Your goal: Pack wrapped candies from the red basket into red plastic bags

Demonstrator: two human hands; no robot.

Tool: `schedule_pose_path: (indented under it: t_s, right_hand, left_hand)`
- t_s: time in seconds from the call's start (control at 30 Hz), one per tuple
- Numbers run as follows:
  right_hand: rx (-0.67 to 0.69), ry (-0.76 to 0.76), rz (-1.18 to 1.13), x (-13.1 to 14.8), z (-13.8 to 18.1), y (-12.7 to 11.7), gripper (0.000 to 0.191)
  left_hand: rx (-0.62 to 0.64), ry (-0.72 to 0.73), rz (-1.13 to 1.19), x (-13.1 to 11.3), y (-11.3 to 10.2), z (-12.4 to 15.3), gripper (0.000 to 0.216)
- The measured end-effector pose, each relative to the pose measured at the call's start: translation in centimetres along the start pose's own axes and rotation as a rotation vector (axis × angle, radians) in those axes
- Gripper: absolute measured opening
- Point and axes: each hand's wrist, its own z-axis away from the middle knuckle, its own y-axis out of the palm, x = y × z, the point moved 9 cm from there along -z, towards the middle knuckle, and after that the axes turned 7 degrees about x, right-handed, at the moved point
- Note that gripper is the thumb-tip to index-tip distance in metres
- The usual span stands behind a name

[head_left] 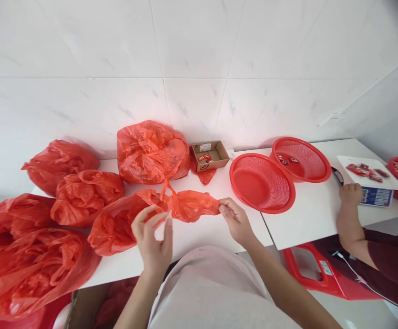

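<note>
My right hand (237, 221) is closed in a pinch on the end of a thin red plastic bag (195, 206), which stretches leftward over the white table. My left hand (155, 240) has its fingers apart, close to the twisted middle of that plastic; its thumb tip is at the lower edge, and whether it touches is hard to tell. Just left lies a fuller red bag (115, 226), partly behind my left fingers. I cannot tell whether the stretched plastic belongs to this bag.
Several filled red bags (153, 153) crowd the table's left side. A small cardboard box (216, 165) holds red packets. Two red baskets (259, 183) stand to the right. Farther right, a co-worker's hand (351, 194) rests by a scale (377, 196) with packets on its tray.
</note>
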Motion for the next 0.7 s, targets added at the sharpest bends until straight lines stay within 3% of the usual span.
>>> schedule_pose_path:
  t_s: [0.07,0.13,0.27,0.4,0.5,0.57,0.63,0.7]
  right_hand:
    - [0.093,-0.028,-0.01,0.4,0.4,2.0,0.026]
    - [0.157,-0.068,-0.032,1.1,0.9,3.7,0.025]
    - [0.175,-0.062,-0.072,1.9,1.5,4.4,0.024]
    - [-0.036,-0.003,-0.093,0.1,1.3,-0.7,0.026]
    - [-0.23,0.112,-0.043,-2.5,1.4,-5.2,0.028]
    - [-0.378,0.112,0.101,-2.3,2.1,-7.2,0.025]
    - [-0.49,-0.016,0.265,0.0,3.0,-7.3,0.023]
    - [-0.382,-0.154,0.346,2.3,3.2,-4.3,0.02]
  left_hand:
    - [0.16,0.124,-0.135,-1.8,2.8,0.4,0.011]
    - [0.323,0.136,-0.257,-1.3,6.2,1.2,0.019]
    - [0.575,-0.053,-0.466,4.2,10.9,2.6,0.031]
    - [0.72,-0.26,-0.517,9.3,11.0,2.8,0.023]
    - [0.747,-0.278,-0.478,9.7,10.0,2.1,0.033]
    - [0.774,-0.267,-0.44,8.9,9.7,1.9,0.044]
    - [0.808,-0.252,-0.405,7.7,9.9,1.8,0.05]
    - [0.847,-0.242,-0.378,6.4,10.5,2.0,0.048]
